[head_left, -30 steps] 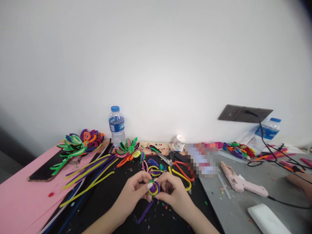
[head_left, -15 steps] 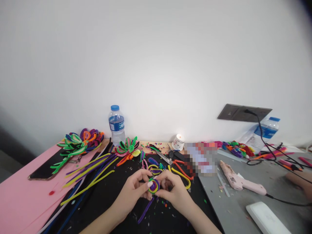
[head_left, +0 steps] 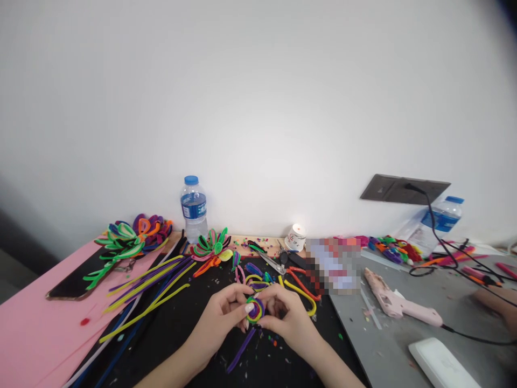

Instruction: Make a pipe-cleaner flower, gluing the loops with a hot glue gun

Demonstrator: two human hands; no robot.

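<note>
A small round coil of pipe cleaners (head_left: 256, 310), ringed in purple, yellow and green, is pinched between both hands above the black mat (head_left: 177, 328). My left hand (head_left: 231, 310) grips its left side, thumb across the face of the coil. My right hand (head_left: 283, 312) holds the right edge between thumb and fingers. Below the hands lies a purple pipe cleaner (head_left: 241, 351); whether it joins the coil I cannot tell. Just behind are bent yellow pipe cleaners (head_left: 301, 293), red pipe cleaners (head_left: 302, 281) and a pair of scissors (head_left: 274, 264).
At left are loose yellow and purple pipe cleaners (head_left: 149, 288), pipe-cleaner flowers (head_left: 212, 248) and a phone (head_left: 72, 280). A water bottle (head_left: 194, 210) and a paper cup (head_left: 295, 237) stand by the wall. At right lie a corded glue gun (head_left: 404, 307), a white case (head_left: 442, 364) and another person's arm (head_left: 496, 302).
Both hands keep their hold on the coil and have barely moved. The whole view has shifted very slightly.
</note>
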